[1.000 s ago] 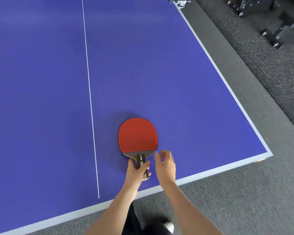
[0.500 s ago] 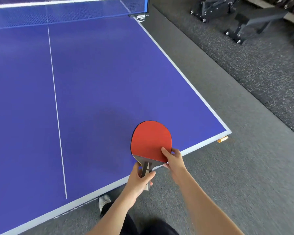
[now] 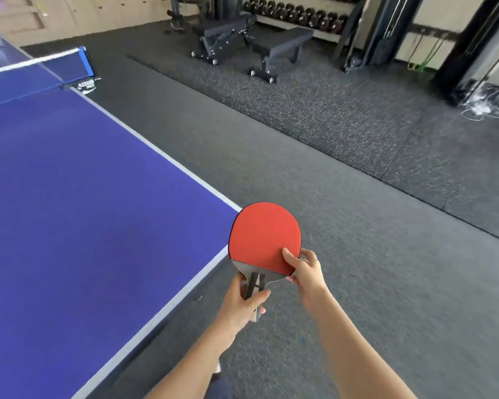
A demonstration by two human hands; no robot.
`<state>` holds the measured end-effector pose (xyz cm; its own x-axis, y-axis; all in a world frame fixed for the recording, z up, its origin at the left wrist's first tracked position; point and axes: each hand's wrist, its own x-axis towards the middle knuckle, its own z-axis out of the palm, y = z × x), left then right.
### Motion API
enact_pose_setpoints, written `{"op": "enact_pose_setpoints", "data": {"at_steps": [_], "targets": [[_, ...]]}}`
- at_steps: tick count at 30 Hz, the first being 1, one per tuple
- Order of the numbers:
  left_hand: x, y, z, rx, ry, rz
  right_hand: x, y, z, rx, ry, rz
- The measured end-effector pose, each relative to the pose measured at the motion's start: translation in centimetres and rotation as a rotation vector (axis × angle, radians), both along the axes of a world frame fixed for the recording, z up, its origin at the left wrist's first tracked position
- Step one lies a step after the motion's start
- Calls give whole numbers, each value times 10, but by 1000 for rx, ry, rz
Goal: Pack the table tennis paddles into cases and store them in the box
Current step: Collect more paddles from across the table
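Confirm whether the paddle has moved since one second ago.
Yes: the paddle, earlier lying on the table, is now lifted beyond its corner, over the floor.

1. At 6 o'clock, the red-faced table tennis paddle: the face looks like smooth, matt rubber; the bare neck below it is dull grey, its material unclear.
2. At 9 o'clock, the flat blue table-tennis table: a hard, smooth top with a faint sheen and a painted white edge line.
3. At 11 o'clock, the blue net: fine mesh, white tape on top.
4. At 3 o'clock, the grey floor: matt and fine-grained.
5. At 1 o'clock, the speckled black mat: rough, rubbery-looking.
6. At 12 o'clock, the black padded weight benches: matt tops, dark metal frames.
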<state>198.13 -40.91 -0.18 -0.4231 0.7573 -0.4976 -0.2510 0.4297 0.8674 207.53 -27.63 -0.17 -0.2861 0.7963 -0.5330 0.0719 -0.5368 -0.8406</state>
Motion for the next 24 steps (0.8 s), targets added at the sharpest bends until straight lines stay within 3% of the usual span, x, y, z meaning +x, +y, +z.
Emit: {"op": "enact_pose_setpoints", "data": {"at_steps": [9, 24], "targets": [[2, 154, -4, 34, -10, -148, 19, 142, -1, 18, 0, -127], [-48, 447, 3, 60, -26, -150, -29, 434, 22, 68, 1, -135]]}}
